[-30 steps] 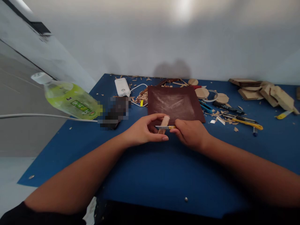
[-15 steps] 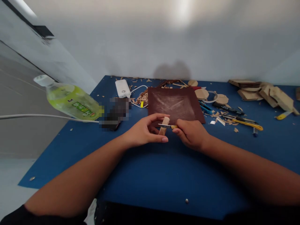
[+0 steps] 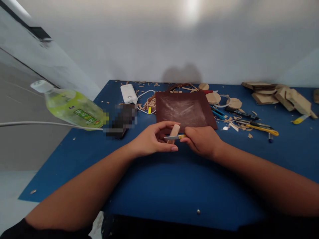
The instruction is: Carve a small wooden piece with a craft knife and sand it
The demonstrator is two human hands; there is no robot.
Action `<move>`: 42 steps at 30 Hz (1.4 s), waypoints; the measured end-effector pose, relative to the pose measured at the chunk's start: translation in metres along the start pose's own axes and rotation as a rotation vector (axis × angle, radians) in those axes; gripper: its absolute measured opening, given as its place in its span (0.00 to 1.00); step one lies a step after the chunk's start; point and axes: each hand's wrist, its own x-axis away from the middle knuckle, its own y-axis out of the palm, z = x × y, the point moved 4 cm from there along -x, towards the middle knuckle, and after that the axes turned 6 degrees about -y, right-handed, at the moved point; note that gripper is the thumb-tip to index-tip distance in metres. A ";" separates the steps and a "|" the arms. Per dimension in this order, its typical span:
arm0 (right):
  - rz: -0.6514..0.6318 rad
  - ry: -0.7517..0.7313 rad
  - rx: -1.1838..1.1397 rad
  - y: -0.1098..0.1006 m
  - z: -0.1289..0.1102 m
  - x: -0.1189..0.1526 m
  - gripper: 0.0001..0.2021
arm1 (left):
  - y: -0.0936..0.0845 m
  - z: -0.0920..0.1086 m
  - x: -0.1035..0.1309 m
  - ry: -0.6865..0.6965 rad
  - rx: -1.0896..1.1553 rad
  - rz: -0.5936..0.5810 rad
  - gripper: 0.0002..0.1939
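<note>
A small pale wooden piece (image 3: 175, 130) stands tilted between the thumb and fingers of my left hand (image 3: 152, 139). My right hand (image 3: 203, 141) is closed around the yellow handle of a knife (image 3: 171, 137), its blade pointing left and lying across the wooden piece. Both hands are above the blue table, at the near edge of a dark brown sandpaper sheet (image 3: 184, 109). The lower end of the wooden piece is partly hidden by the blade and my left fingers.
On the left are a green-labelled bottle (image 3: 77, 109), a dark phone (image 3: 122, 121) and a white power bank (image 3: 128, 93) with its cable. Wood blocks (image 3: 299, 99), a yellow cutter (image 3: 264, 128), pens, wooden discs (image 3: 213, 98) and shavings lie to the right.
The knife blade has moved down along the wooden piece, from near its top towards its middle, and shows more of its flat side. My right hand has shifted slightly left.
</note>
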 end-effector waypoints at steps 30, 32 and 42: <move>0.024 0.030 -0.070 -0.008 0.004 -0.001 0.36 | -0.006 0.002 0.000 -0.008 -0.007 0.017 0.47; 0.025 -0.009 -0.091 -0.006 -0.001 0.001 0.37 | -0.004 0.003 -0.001 0.001 -0.002 0.023 0.46; 0.050 0.324 -0.044 -0.009 0.029 -0.003 0.27 | -0.005 0.000 0.005 -0.014 0.009 -0.033 0.45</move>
